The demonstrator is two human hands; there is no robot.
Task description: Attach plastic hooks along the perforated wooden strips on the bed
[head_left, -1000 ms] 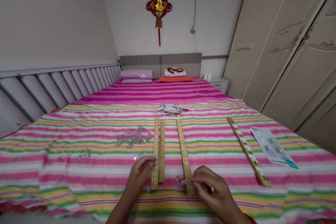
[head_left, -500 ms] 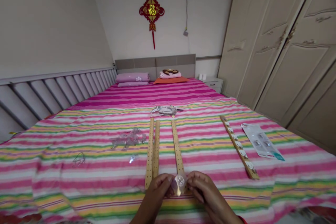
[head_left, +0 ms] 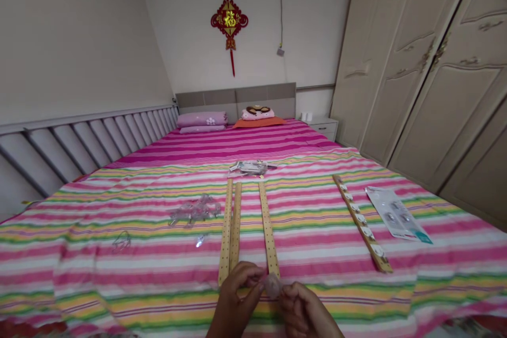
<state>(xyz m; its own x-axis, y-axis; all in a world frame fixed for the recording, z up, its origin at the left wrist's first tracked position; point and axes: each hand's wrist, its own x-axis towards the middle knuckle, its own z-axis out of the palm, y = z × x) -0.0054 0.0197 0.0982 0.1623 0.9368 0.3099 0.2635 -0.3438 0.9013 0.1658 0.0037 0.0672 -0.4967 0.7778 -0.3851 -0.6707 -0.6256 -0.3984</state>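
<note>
My left hand (head_left: 236,296) and my right hand (head_left: 303,310) meet at the near edge of the bed, both pinched on a small clear plastic piece (head_left: 272,285) held between them. Just beyond my fingers lie three perforated wooden strips: two side by side (head_left: 231,227) and a third (head_left: 268,227) a little to the right, all pointing away from me on the striped bedsheet (head_left: 119,206). A pile of clear plastic pieces (head_left: 193,209) lies left of the strips, with one loose piece (head_left: 200,242) nearer.
A fourth wooden strip (head_left: 361,226) fitted with round white pieces lies at the right, next to a plastic packet (head_left: 396,214). Torn packaging (head_left: 249,167) sits past the strips. Pillows (head_left: 203,120) lie at the headboard, a wardrobe (head_left: 435,74) stands at the right.
My left hand came off the paired strips and joined the right hand on the clear piece. Both hands then drew back toward me. The view shifted slightly right.
</note>
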